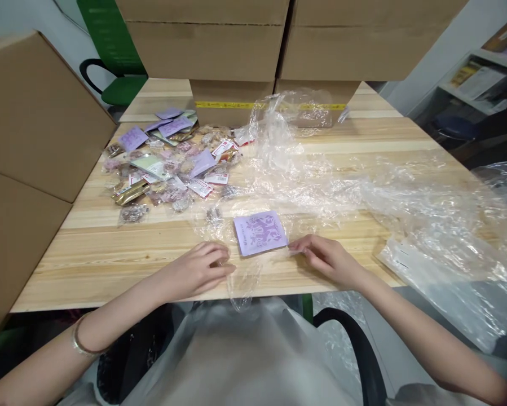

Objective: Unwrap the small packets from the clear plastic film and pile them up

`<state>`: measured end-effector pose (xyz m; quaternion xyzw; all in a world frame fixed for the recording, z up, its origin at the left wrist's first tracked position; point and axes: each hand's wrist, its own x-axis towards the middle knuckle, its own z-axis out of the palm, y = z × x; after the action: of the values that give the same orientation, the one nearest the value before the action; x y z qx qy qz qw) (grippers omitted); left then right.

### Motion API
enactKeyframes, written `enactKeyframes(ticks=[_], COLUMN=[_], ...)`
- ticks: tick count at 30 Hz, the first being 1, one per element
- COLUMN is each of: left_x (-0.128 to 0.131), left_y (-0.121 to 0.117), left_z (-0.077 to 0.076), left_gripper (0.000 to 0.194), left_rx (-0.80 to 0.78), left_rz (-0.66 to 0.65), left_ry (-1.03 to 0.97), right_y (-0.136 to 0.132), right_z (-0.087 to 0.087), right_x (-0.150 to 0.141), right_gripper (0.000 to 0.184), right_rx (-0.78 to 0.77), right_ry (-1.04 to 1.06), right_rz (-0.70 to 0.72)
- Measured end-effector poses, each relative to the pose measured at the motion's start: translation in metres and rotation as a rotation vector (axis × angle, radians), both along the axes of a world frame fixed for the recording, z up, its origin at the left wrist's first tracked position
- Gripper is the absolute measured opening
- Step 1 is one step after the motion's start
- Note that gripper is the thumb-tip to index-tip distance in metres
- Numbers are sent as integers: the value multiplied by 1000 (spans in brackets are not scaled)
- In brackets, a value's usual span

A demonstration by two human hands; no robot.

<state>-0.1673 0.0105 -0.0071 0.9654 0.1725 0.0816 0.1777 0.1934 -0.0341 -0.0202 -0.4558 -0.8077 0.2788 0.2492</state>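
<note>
A flat purple packet [261, 233] with a darker printed pattern lies in front of me, on or inside thin clear plastic; which of these I cannot tell. My left hand [198, 268] rests on the table left of the packet, its fingers closed on the edge of a clear plastic bag [245, 282] that sags over the table's front edge. To the right, my right hand [327, 259] pinches clear film close to the packet's lower right corner. Neither hand grips the packet itself.
A pile of small wrapped packets [168, 163] covers the table's left side. Crumpled clear plastic [312, 180] spreads across the middle and right, hanging off the right edge. Large cardboard boxes [211, 51] stand at the back, and another box [33, 124] is at left.
</note>
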Motion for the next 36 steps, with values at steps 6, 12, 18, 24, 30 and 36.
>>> enactKeyframes(ticks=[6, 12, 18, 24, 30, 36], left_x=[-10, -3, 12, 20, 26, 31], left_y=[3, 1, 11, 32, 31, 32], left_z=[4, 7, 2, -2, -6, -3], left_gripper=[22, 17, 31, 46, 23, 41], left_rx=[-186, -118, -402, -549, 225, 361], left_rz=[113, 199, 547, 833, 839, -55], left_ry=[-164, -137, -295, -204, 114, -206], right_y=[0, 5, 25, 44, 40, 24], right_z=[-6, -3, 4, -3, -3, 4], right_x=[0, -11, -27, -37, -39, -19], right_gripper=[23, 9, 25, 42, 38, 56], right_rx=[317, 404, 71, 11, 126, 424], right_ry=[-81, -131, -42, -272, -512, -306], right_rz=[152, 185, -28, -319, -477, 197])
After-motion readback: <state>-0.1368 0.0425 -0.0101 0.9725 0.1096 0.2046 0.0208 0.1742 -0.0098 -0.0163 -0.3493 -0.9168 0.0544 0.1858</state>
